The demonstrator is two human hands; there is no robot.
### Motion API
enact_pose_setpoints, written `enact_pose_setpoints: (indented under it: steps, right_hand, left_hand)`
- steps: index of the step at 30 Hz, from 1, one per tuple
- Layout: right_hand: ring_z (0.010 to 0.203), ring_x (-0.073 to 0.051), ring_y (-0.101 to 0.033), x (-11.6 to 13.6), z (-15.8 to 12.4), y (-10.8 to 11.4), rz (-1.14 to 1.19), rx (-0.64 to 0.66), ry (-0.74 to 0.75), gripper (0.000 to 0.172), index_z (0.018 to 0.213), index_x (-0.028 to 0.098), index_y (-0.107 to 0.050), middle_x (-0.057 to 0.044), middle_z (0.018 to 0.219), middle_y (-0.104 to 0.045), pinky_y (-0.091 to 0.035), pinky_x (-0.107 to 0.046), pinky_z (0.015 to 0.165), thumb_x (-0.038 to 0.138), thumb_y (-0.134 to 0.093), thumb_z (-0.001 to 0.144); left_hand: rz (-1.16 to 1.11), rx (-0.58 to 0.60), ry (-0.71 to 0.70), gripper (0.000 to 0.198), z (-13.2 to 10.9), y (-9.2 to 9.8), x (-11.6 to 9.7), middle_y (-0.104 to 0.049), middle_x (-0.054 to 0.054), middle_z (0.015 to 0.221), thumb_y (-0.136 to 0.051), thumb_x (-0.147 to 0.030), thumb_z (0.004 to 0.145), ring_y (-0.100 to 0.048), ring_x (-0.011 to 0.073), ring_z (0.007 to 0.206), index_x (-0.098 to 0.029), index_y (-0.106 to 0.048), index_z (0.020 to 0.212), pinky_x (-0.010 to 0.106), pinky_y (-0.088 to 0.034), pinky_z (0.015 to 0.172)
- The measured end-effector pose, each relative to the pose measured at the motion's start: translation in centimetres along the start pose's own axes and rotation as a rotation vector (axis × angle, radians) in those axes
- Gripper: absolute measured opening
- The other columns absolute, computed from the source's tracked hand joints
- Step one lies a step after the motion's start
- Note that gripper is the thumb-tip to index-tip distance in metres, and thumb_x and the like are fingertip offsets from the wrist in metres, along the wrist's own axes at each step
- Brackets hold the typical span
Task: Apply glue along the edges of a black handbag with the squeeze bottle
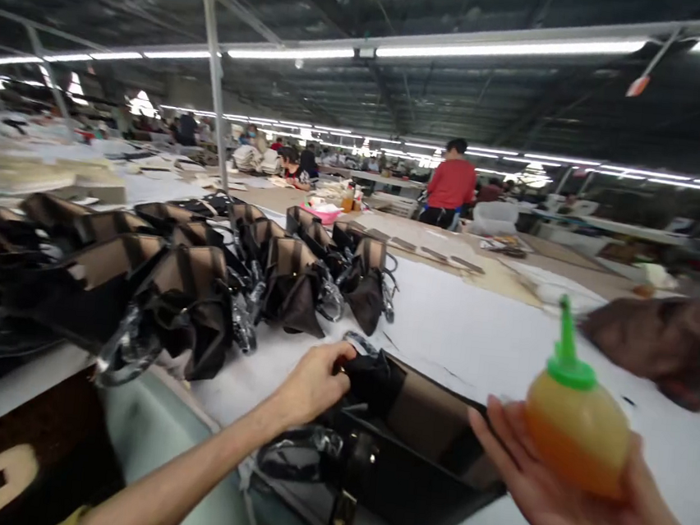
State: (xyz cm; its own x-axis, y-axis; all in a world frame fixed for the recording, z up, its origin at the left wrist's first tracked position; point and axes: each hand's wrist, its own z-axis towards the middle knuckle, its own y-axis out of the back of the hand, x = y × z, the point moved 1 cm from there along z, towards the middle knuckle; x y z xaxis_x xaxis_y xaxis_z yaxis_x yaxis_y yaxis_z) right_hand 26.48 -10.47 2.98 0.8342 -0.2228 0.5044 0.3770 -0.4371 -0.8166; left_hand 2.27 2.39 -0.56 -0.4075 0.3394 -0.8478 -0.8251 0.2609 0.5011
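Observation:
In front of me a black handbag [428, 476] with a brown lining lies on its base, its mouth open toward me. My left hand [317, 383] pinches the bag's far left edge, near a plastic-wrapped handle [300, 454]. A black strap with a metal buckle [359, 461] hangs down its near side. My right hand [579, 516] cradles a squeeze bottle [578, 433] half full of orange liquid, its green nozzle [566, 349] pointing up. The fingers of that hand stretch out toward the bag's right corner; whether they touch it I cannot tell.
Several similar black bags [191, 305] crowd the left of the white-covered table [444, 313]. Dark brown cloth [664, 342] lies at the right. Farther back are a pink basin [322, 213], flat pieces [434, 252] and a person in red [452, 181].

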Motion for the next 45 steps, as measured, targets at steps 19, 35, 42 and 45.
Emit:
enact_pose_setpoints:
  steps: [19, 35, 42, 45]
  right_hand:
    - [0.109, -0.038, -0.052, -1.2, -1.3, -1.9, 0.111, -0.01, -0.037, 0.056, 0.125, 0.01, -0.05, -0.021, 0.104, -0.058, -0.053, -0.056, 0.082, 0.047, -0.061, 0.085]
    - [0.117, -0.036, -0.045, -1.5, -1.4, -1.3, 0.025, 0.173, -0.003, 0.055, 0.126, 0.013, -0.047, -0.017, 0.111, -0.056, -0.048, -0.055, 0.094, 0.047, -0.064, 0.085]
    - [0.117, -0.035, -0.045, -1.3, -1.7, -1.6, -0.035, 0.226, -0.009, 0.056, 0.127, 0.014, -0.047, -0.015, 0.118, -0.054, -0.048, -0.054, 0.095, 0.047, -0.063, 0.086]
    - [0.117, -0.035, -0.045, -1.3, -1.6, -1.6, -0.027, 0.204, -0.019, 0.056, 0.127, 0.013, -0.047, -0.016, 0.114, -0.055, -0.049, -0.054, 0.094, 0.047, -0.063, 0.086]
  left_hand:
    - [0.783, -0.068, 0.052, 0.041, 0.1, 0.2, -4.5, -0.057, 0.005, 0.103, -0.066, -0.042, 0.068, -0.053, 0.026, 0.096, -0.021, -0.047, 0.097, 0.033, -0.038, 0.071]
    - [0.662, 0.165, 0.061, 0.069, 4.5, -3.0, -3.9, -0.065, 0.022, 0.095, -0.056, -0.073, 0.062, -0.06, 0.0415, 0.092, -0.01, -0.063, 0.091, 0.046, -0.046, 0.075]
    - [0.481, 0.074, 0.047, 0.031, 5.0, -3.4, -3.1, -0.064, 0.016, 0.075, -0.06, -0.042, 0.065, -0.062, 0.0362, 0.08, -0.011, -0.062, 0.068, 0.042, -0.043, 0.069]
    - [0.301, 0.106, 0.092, 0.021, 5.0, -3.6, -2.0, -0.061, 0.008, 0.065, -0.058, -0.035, 0.064, -0.061, 0.0262, 0.069, -0.013, -0.06, 0.065, 0.033, -0.043, 0.061]
